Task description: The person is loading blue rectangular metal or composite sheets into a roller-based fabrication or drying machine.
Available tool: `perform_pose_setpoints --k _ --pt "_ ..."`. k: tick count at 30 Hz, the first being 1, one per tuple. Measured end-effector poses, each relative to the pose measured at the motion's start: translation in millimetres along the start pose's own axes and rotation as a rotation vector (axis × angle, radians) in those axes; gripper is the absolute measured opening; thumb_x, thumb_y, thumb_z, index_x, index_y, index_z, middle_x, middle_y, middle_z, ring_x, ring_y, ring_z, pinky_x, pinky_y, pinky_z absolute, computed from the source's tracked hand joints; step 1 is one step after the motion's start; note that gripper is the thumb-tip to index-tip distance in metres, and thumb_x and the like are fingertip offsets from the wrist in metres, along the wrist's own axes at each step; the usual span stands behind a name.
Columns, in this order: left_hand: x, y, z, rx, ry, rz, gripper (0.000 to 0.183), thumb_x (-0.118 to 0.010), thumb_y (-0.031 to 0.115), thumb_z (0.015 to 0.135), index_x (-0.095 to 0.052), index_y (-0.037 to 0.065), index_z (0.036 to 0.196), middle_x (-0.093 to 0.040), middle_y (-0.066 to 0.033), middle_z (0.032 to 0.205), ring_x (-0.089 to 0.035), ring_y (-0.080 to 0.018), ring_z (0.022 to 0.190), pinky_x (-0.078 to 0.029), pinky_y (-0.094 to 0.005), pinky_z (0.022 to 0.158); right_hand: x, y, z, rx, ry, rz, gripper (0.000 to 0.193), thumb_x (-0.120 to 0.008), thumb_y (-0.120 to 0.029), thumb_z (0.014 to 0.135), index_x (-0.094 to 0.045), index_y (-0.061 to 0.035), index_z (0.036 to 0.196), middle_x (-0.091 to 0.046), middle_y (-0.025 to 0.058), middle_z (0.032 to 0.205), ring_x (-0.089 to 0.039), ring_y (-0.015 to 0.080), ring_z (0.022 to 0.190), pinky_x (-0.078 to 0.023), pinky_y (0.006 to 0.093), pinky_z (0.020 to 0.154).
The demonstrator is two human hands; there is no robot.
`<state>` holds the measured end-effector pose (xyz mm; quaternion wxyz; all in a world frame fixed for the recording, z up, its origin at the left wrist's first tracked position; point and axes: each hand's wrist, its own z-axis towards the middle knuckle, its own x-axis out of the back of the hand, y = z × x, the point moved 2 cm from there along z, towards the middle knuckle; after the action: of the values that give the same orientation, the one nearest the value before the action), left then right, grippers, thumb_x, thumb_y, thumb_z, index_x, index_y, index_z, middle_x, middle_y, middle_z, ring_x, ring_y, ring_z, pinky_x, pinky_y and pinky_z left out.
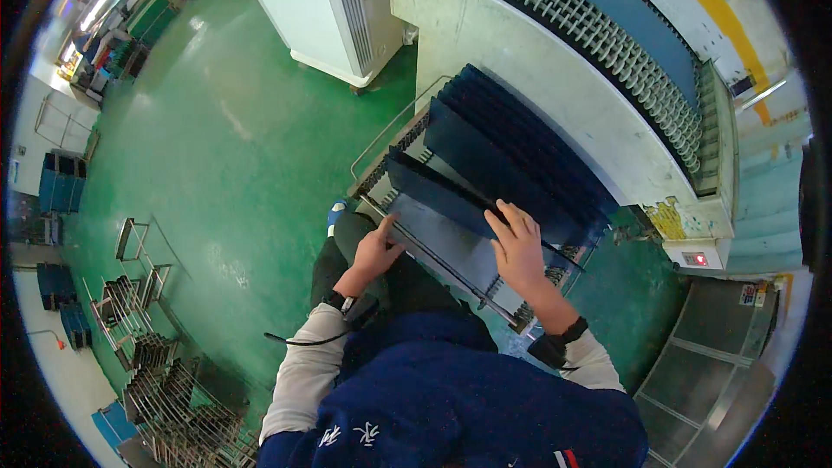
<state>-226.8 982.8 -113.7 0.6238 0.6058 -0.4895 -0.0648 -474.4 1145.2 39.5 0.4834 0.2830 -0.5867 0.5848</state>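
Observation:
In front of me stands a metal rack (433, 262) with toothed side strips, holding several dark blue flat panels (511, 152) upright on edge. A single panel (438, 198) stands apart from the stack, on the side closer to me. My right hand (520, 251) is over this panel's top edge, fingers stretched out and apart, the fingertips at or just above the edge. My left hand (373, 258) is by the near left corner of the rack, beside its front rail. Its index finger and thumb are apart and nothing shows in it.
Beyond the rack is a pale machine (520, 61) with a bed of roller wheels (598, 43) carrying a blue-grey panel (633, 13). A white cabinet (316, 9) stands on the green floor (208, 165). Metal racks (173, 390) crowd the lower left; a grey framed panel (706, 364) is lower right.

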Motion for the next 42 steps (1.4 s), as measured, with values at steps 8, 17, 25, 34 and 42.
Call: perform_pose_setpoints --k 8,17,25,34,42 --pt "0.3 0.3 -2.1 0.053 -0.037 0.074 0.077 -0.071 0.024 0.078 -0.033 0.015 0.144 -0.067 -0.0140 0.090 -0.065 -0.0313 0.085 -0.052 -0.0404 0.075 -4.0 -12.6 -6.6 0.025 0.054 -0.033 0.050 -0.063 -0.007 0.078 -0.058 -0.0081 0.127 -0.043 0.0116 0.142 -0.040 0.0343 0.129 -0.032 0.0490 0.105" --pt "2.8 3.5 -2.7 0.048 -0.005 0.050 0.073 -0.069 0.024 0.076 -0.037 0.019 0.142 -0.068 -0.0118 0.086 -0.065 -0.0324 0.083 -0.052 -0.0424 0.076 -7.0 -19.4 -12.6 0.037 0.025 -0.100 0.051 -0.061 -0.007 0.079 -0.055 -0.0051 0.130 -0.044 0.0112 0.141 -0.041 0.0336 0.127 -0.034 0.0474 0.104" --pt "5.8 11.3 -3.6 0.033 -0.011 0.096 0.071 -0.070 0.022 0.075 -0.040 0.018 0.139 -0.068 -0.0111 0.086 -0.065 -0.0323 0.083 -0.052 -0.0429 0.076 -10.2 -22.1 -15.8 0.004 0.038 -0.061 0.054 -0.060 -0.005 0.078 -0.054 -0.0044 0.131 -0.045 0.0132 0.141 -0.041 0.0335 0.127 -0.033 0.0454 0.105" --pt "1.9 3.3 -3.0 0.029 0.012 0.069 0.070 -0.070 0.023 0.077 -0.039 0.020 0.139 -0.068 -0.0096 0.085 -0.065 -0.0314 0.083 -0.052 -0.0428 0.075 -10.2 -18.6 -7.1 0.012 0.090 0.018 0.044 -0.062 -0.005 0.077 -0.058 -0.0045 0.122 -0.051 0.0124 0.131 -0.049 0.0332 0.114 -0.039 0.0447 0.096" --pt "3.1 4.0 -1.4 0.057 -0.010 0.087 0.072 -0.070 0.023 0.076 -0.038 0.022 0.141 -0.068 -0.0109 0.083 -0.066 -0.0317 0.082 -0.052 -0.0428 0.075 -23.5 -8.4 0.4 0.040 0.144 0.088 0.035 -0.064 -0.003 0.076 -0.060 -0.0035 0.110 -0.055 0.0128 0.124 -0.052 0.0343 0.108 -0.041 0.0461 0.094"
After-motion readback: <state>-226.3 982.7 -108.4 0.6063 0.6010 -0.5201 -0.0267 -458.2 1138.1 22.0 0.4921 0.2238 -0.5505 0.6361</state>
